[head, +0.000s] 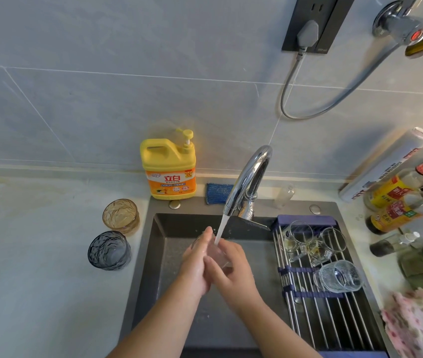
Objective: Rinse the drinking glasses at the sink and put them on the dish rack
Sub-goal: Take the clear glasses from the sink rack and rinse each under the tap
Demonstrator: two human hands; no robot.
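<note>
Over the dark sink [153, 254], both my hands hold a clear drinking glass [218, 254] under the stream from the chrome faucet [249, 182]. My left hand [196, 262] wraps its left side and my right hand [231, 267] curls round its right side; the glass is mostly hidden between them. An amber glass [120, 215] and a dark blue glass [109, 250] stand on the counter left of the sink. On the roll-up dish rack [334, 313] over the sink's right half lie a ribbed clear glass [339, 276] and small clear mugs [308, 241].
A yellow dish-soap pump bottle [169, 169] and a blue cloth [218, 193] sit behind the sink. Sauce bottles [396, 205], a foil roll [386, 164] and a pink floral cloth [419, 324] crowd the right counter. A grey cable [290, 81] hangs from the wall socket.
</note>
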